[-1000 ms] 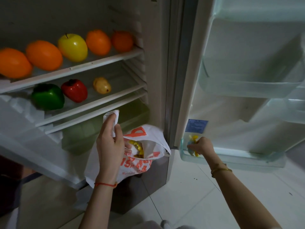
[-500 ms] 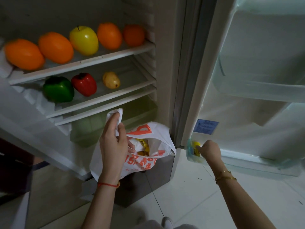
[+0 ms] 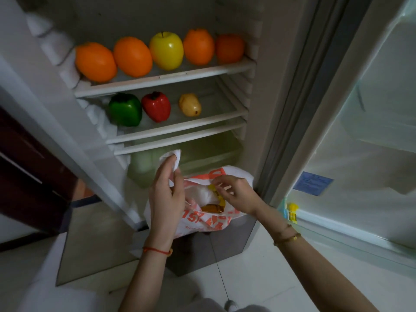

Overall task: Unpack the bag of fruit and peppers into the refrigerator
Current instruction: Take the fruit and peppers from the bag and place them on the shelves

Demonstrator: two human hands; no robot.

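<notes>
Head camera: a person crouches before an open refrigerator (image 3: 276, 64), both hands at a shopping bag.
Bag: white plastic bag (image 3: 209, 221) with orange print, hanging low in front of the crisper drawer (image 3: 202, 154); yellow and brown items show inside its mouth.
Left hand (image 3: 166, 197): pinches the bag's handle, holding it up.
Right hand (image 3: 236, 192): over the bag's opening, fingers loosely curled and apart, gripping nothing.
Top shelf: four oranges (image 3: 132, 56) and a yellow apple (image 3: 166, 50) in a row.
Middle shelf: green pepper (image 3: 125, 109), red pepper (image 3: 156, 106) and a small yellow fruit (image 3: 190, 104), side by side.
Door: lowest door bin (image 3: 337, 228) holds a small yellow packet (image 3: 292, 211) at its inner end.
</notes>
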